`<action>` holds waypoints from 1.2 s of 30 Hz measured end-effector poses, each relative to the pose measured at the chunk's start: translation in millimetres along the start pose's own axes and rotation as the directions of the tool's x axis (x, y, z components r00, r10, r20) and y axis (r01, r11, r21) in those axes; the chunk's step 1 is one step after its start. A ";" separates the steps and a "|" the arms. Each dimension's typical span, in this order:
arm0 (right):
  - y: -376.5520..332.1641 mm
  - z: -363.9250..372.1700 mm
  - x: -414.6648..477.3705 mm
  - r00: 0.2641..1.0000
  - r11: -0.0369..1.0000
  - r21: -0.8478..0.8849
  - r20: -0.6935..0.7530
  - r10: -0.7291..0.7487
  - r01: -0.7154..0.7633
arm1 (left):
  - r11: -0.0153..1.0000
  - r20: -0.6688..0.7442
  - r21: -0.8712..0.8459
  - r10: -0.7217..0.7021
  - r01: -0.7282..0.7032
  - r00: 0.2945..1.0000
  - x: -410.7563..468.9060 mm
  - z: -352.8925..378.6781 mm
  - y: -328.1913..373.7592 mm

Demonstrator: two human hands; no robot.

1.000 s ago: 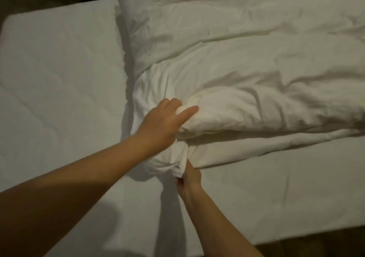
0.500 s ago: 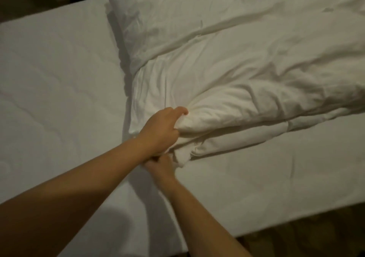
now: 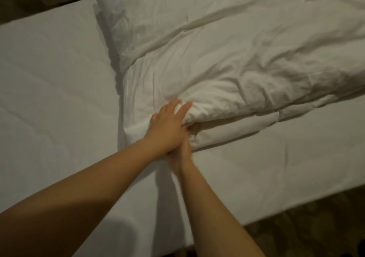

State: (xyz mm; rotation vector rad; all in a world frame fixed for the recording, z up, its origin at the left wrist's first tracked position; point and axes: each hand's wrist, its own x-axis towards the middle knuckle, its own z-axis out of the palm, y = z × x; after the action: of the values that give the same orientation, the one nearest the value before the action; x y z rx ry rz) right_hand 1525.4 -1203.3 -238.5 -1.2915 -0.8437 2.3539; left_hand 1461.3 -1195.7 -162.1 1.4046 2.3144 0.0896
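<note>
The left hand (image 3: 167, 130) lies flat with straight fingers on the near left corner of the white duvet (image 3: 237, 69) and presses it down. The right hand (image 3: 180, 156) is just under the left one, touching it, with its fingers hidden at the fold, so I cannot tell its grip. The duvet lies crumpled on the white mattress (image 3: 49, 79), across its far right part. A dark patterned floor (image 3: 316, 227) shows at the near right.

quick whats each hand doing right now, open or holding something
Left hand: open, straight fingers pressing on the corner of the duvet.
Right hand: cannot be told, its fingers are hidden beneath the left hand.
</note>
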 end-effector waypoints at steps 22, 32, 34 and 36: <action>96.2 -18.3 -75.5 0.979 0.887 -0.414 -0.057 0.198 -0.204 | 0.946 -0.032 -0.324 -0.023 0.012 0.999 11.0 -20.9 -9.7; 40.0 3.6 -5.1 0.993 0.866 -0.494 0.114 -0.022 0.076 | 0.957 0.165 0.291 -0.042 -0.008 0.985 -32.8 24.3 -39.3; 22.0 -5.4 -18.6 0.955 0.869 -0.483 0.293 0.043 0.109 | 0.939 0.082 0.319 0.105 -0.126 0.991 -43.0 30.3 -56.5; -5.6 -29.9 -8.9 0.978 0.986 -0.150 0.182 0.105 -0.078 | 0.936 -0.054 0.305 0.200 -0.175 0.978 -44.6 36.8 -71.0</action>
State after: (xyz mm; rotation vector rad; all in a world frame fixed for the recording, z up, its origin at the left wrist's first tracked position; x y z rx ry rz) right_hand 1555.3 -1193.6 -241.6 -1.1957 -1.0475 2.5627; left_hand 1434.3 -1274.4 -200.1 1.8025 2.3280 -0.1565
